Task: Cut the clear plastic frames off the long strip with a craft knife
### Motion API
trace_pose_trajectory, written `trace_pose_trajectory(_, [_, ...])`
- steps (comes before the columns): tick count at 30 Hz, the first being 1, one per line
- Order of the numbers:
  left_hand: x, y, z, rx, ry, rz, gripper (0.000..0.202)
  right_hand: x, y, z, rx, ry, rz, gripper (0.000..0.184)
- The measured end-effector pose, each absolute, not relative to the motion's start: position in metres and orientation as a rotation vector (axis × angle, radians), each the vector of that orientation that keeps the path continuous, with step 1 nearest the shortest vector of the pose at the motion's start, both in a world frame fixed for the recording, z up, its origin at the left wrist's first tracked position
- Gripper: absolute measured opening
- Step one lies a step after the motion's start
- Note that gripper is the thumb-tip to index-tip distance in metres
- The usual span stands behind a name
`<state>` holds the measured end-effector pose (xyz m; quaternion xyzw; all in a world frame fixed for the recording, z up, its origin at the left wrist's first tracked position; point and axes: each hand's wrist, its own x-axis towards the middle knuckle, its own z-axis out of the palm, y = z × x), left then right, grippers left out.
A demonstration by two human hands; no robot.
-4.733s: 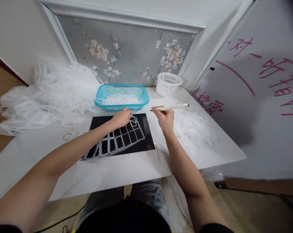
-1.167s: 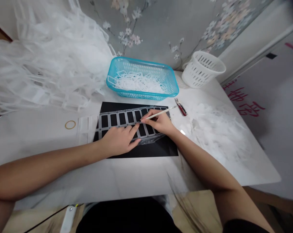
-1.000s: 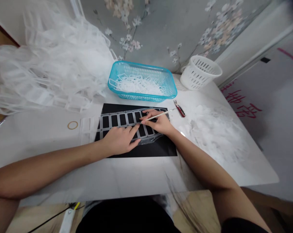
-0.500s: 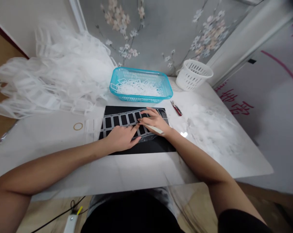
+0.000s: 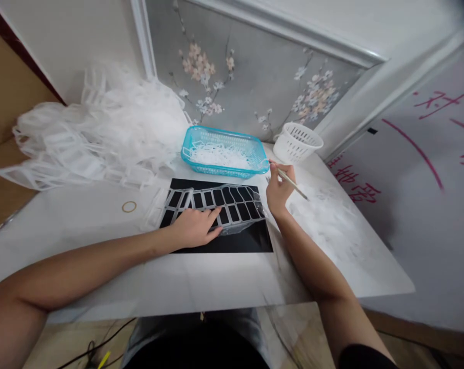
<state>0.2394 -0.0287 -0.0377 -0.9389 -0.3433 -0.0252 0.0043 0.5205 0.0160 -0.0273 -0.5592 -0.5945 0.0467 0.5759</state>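
My left hand [image 5: 198, 225] lies on a translucent strip of rectangular frames [image 5: 237, 211], index finger and thumb spread apart, pressing on it. The strip rests on a black mat [image 5: 232, 245]; some of it is hidden under that hand. My right hand [image 5: 279, 188] is raised to the right of the mat, by the near right corner of a blue basket [image 5: 224, 169]. Its fingers are closed around a thin pale pen-like stick [image 5: 293, 183] that slants down to the right. A small clear loop shows near its fingertips; whether they grip it I cannot tell.
White frame-like scraps [image 5: 112, 133] are heaped at the back left. Thin white loops [image 5: 218, 155] lie in the blue basket. A white slotted basket [image 5: 298, 143] stands behind my right hand, a loose whitish pile [image 5: 327, 220] to its right. A tan rubber band [image 5: 129, 206] lies left.
My right hand has lifted off the strip and moved right and up to the blue basket's corner, still with the stick. My left hand stays on the strip. The camera view has shifted.
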Motion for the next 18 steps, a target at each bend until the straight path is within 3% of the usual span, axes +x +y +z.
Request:
trace_pose_trajectory(14, [0.232, -0.061, -0.04, -2.63, -0.731, -0.286, 0.038, 0.507, 0.017, -0.036, -1.316, -1.41, 0.016, 0.016])
trace_pose_trajectory(18, [0.229, -0.065, -0.038, -2.594, -0.677, -0.311, 0.033, 0.465, -0.01, -0.033, -1.218, -1.433, 0.424, 0.012])
